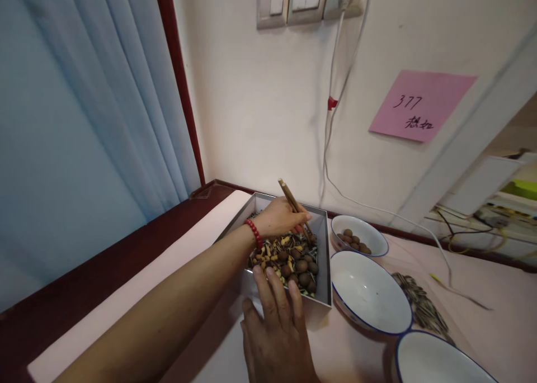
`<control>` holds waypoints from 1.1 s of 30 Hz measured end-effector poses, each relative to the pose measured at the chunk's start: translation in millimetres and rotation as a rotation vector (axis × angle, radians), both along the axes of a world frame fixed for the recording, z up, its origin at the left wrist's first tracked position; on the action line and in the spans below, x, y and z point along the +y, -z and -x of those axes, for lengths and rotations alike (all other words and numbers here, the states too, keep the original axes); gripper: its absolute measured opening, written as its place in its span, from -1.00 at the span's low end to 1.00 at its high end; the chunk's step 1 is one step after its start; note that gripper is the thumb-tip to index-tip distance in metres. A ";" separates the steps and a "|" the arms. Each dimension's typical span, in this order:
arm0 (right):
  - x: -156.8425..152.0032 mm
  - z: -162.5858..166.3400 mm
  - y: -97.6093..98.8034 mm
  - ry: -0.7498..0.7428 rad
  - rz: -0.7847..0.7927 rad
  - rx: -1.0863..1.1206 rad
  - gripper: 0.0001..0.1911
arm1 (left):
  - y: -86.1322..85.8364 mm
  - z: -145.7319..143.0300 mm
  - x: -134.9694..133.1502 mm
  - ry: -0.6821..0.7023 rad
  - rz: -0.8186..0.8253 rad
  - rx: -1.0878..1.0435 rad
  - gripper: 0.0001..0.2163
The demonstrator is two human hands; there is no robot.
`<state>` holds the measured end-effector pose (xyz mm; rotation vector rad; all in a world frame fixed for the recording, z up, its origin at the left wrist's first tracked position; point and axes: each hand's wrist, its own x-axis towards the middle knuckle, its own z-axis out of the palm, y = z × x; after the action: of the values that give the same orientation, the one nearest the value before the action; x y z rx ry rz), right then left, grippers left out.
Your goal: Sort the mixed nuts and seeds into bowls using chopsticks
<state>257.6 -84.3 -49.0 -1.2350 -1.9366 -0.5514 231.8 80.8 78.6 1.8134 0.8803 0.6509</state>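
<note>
My left hand (pixel 279 218), with a red bead bracelet at its wrist, is closed around a pair of wooden chopsticks (pixel 289 195). Their lower tips reach down into a grey-edged box (pixel 322 260) of mixed nuts and seeds. Round brown nuts (pixel 302 266) lie towards the box's near right, beside yellowish pieces (pixel 268 254) and striped seeds. At the near edge of the box is my right hand (pixel 279 335), fingers extended and spread, holding nothing. Whether its fingertips press on the rim I cannot tell.
Right of the box, a bowl (pixel 380 235) holds several brown nuts. Nearer stand a second white bowl (pixel 373 293) and a third bowl (pixel 440 360), partly cut off. Striped seeds (pixel 423 307) lie beside them. A white cable (pixel 377 208) hangs down the wall onto the table.
</note>
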 end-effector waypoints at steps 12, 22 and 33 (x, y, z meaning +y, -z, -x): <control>2.0 3.1 -3.1 0.030 -0.075 -0.008 -0.76 | -16.7 9.5 1.0 -0.190 -0.094 -0.090 -0.87; 10.9 6.0 0.7 0.030 -0.197 0.039 -0.76 | -47.2 -19.1 -3.8 -0.126 -0.163 -0.205 -0.80; 13.2 8.7 0.7 0.049 -0.220 0.040 -0.82 | -41.3 -74.7 -4.0 -0.041 -0.241 -0.114 -0.83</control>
<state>248.9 -71.1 -49.8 -1.1463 -1.7643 -0.7380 306.5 76.7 120.0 1.9537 0.7911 0.9097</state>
